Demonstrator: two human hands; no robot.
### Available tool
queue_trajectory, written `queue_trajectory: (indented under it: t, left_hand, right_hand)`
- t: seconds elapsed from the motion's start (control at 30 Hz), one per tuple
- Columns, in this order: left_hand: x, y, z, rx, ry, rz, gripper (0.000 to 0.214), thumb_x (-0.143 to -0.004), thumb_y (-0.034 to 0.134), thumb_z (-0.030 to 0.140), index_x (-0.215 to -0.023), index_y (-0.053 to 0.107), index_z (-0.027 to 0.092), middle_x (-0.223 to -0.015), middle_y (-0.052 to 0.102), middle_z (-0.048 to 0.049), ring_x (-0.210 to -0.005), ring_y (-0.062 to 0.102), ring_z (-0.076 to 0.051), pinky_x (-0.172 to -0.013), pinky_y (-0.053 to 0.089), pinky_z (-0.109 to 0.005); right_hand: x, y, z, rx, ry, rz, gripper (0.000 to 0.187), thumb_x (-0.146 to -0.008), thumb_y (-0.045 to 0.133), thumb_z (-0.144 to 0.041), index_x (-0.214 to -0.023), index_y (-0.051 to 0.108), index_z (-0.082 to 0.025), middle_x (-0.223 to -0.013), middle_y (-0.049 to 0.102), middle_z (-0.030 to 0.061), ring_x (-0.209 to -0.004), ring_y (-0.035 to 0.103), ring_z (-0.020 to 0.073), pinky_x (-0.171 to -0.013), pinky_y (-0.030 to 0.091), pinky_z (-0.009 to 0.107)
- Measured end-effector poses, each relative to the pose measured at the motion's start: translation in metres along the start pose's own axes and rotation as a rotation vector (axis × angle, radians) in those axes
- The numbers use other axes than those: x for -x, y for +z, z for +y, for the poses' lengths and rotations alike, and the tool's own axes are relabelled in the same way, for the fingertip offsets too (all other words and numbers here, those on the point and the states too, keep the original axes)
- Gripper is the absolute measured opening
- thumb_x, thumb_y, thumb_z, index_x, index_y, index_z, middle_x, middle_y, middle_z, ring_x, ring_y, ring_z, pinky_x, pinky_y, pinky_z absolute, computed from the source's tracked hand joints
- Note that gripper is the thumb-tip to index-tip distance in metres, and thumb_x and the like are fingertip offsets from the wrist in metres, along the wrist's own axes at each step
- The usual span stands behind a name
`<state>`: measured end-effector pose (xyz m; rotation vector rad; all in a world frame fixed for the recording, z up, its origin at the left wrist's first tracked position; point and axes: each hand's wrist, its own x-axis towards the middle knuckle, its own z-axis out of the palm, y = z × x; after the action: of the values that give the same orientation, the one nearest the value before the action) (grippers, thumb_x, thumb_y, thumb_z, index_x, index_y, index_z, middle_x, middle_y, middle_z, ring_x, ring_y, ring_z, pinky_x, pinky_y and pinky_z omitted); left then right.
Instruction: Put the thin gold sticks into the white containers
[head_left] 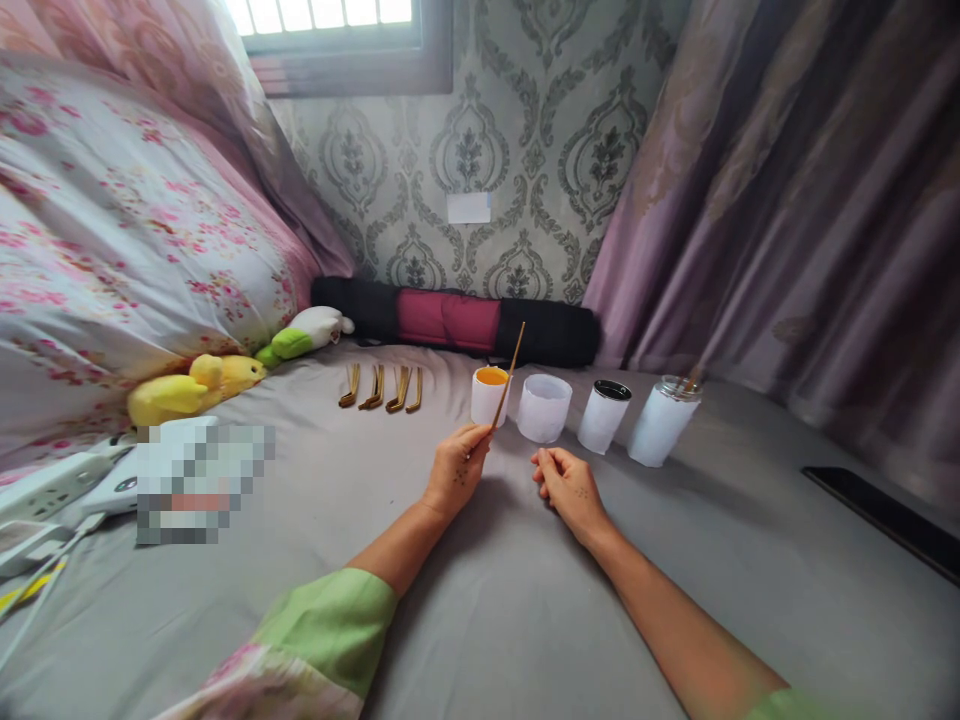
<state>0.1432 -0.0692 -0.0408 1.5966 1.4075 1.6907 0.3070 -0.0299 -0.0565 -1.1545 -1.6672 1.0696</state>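
Note:
My left hand (459, 466) pinches a thin golden stick (508, 376) that slants up in front of a white cup with an orange inside (489, 394). My right hand (568, 484) rests on the grey sheet (480, 600) with its fingers curled in and nothing in them, just before a white translucent cup (544, 406). Further right stand a white cup with a black inside (604, 415) and a white-wrapped glass jar (663, 418) with a stick poking out of it. Several golden utensils (381, 388) lie in a row to the left of the cups.
A black and pink bolster (457, 320) lies against the patterned wall. Yellow (191, 385) and green-white (304, 335) plush toys lie at the left by a floral quilt (112, 230). A white power strip (52, 485) and cables sit at far left. Curtains hang at right, with a dark strip (885, 515) below them.

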Motion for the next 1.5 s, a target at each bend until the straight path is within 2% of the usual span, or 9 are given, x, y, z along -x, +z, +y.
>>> queue_trajectory:
  t: [0.13,0.4,0.87,1.07,1.3,1.5]
  left_hand:
    - [0.001,0.0,0.003,-0.028,0.057,-0.053,0.022,-0.077,0.051,0.027,-0.091,0.067,0.023,-0.096,0.061,-0.007,-0.088,0.054,-0.018,-0.084,0.039,-0.027]
    - [0.004,0.001,-0.002,-0.089,0.105,-0.124,0.026,-0.079,0.047,0.026,-0.097,0.065,0.025,-0.102,0.059,-0.0074,-0.096,0.052,-0.019,-0.089,0.036,-0.029]
    - [0.007,-0.003,0.002,-0.25,0.245,-0.234,0.03,-0.08,0.045,0.02,-0.104,0.061,0.026,-0.102,0.058,-0.0085,-0.097,0.051,-0.019,-0.089,0.036,-0.03]
    - [0.008,-0.003,0.001,-0.317,0.303,-0.26,0.032,-0.08,0.043,0.019,-0.107,0.059,0.025,-0.102,0.058,-0.0083,-0.097,0.05,-0.019,-0.088,0.037,-0.029]
    - [0.007,-0.003,0.0,-0.609,0.472,-0.308,0.033,-0.084,0.034,0.016,-0.111,0.053,0.016,-0.102,0.056,-0.0092,-0.093,0.05,-0.017,-0.082,0.041,-0.032]
    - [0.008,-0.004,-0.001,-0.704,0.525,-0.335,0.033,-0.083,0.035,0.013,-0.112,0.05,0.015,-0.102,0.054,-0.0085,-0.093,0.048,-0.016,-0.082,0.042,-0.03]
  right_hand:
    - [0.001,-0.001,-0.001,-0.019,-0.002,0.004,0.04,-0.076,0.039,-0.052,-0.08,0.055,-0.015,-0.061,0.053,0.0011,-0.04,0.045,0.0066,-0.032,0.032,0.015]
    - [0.002,-0.002,-0.007,-0.034,-0.054,0.026,0.041,-0.075,0.041,-0.051,-0.08,0.057,-0.014,-0.06,0.054,0.0018,-0.041,0.046,0.0067,-0.034,0.035,0.016]
    - [0.007,0.001,-0.021,-0.108,-0.064,0.028,0.034,-0.073,0.048,-0.043,-0.089,0.056,-0.014,-0.065,0.055,0.002,-0.049,0.049,0.0092,-0.038,0.038,0.018]
    - [0.009,0.002,-0.025,-0.165,-0.064,0.008,0.034,-0.068,0.055,-0.038,-0.091,0.054,-0.014,-0.064,0.055,0.0012,-0.046,0.046,0.0078,-0.038,0.036,0.018]
    - [0.01,0.001,-0.027,-0.212,-0.08,-0.02,0.033,-0.07,0.056,-0.039,-0.092,0.054,-0.014,-0.061,0.052,-0.0019,-0.042,0.043,0.0058,-0.036,0.034,0.018]
    - [0.011,0.001,-0.026,-0.284,-0.057,-0.023,0.034,-0.07,0.056,-0.042,-0.091,0.055,-0.015,-0.064,0.053,-0.0014,-0.042,0.044,0.0057,-0.034,0.034,0.018]
